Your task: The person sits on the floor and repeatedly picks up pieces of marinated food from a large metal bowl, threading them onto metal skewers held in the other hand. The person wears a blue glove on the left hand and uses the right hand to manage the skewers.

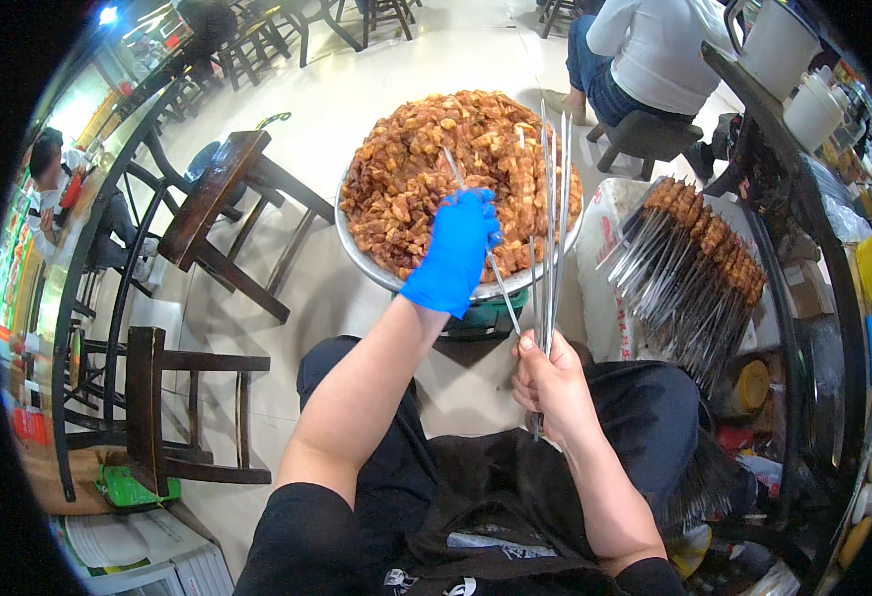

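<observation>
Heaped pieces of raw marinated meat (406, 171) fill a wide metal basin (365, 272) in front of me. My left hand (454, 249), in a blue disposable glove, is over the meat with its fingers curled around a slanting metal skewer (505, 294). That skewer's upper tip shows bare beyond the glove, and its lower end reaches my right hand. My bare right hand (559, 380) grips a bunch of flat metal skewers (553, 223), points upward, just on the near side of the basin. Several strips of threaded meat (529, 179) appear to lie on the heap's right side.
Loaded meat skewers (704, 238) lie fanned on a white foam box (596, 298) to the right. Wooden stools (216, 201) stand at left. Someone in a white top (663, 59) sits beyond the basin; another person (52, 186) sits far left. A dark-framed rack (771, 149) borders the right.
</observation>
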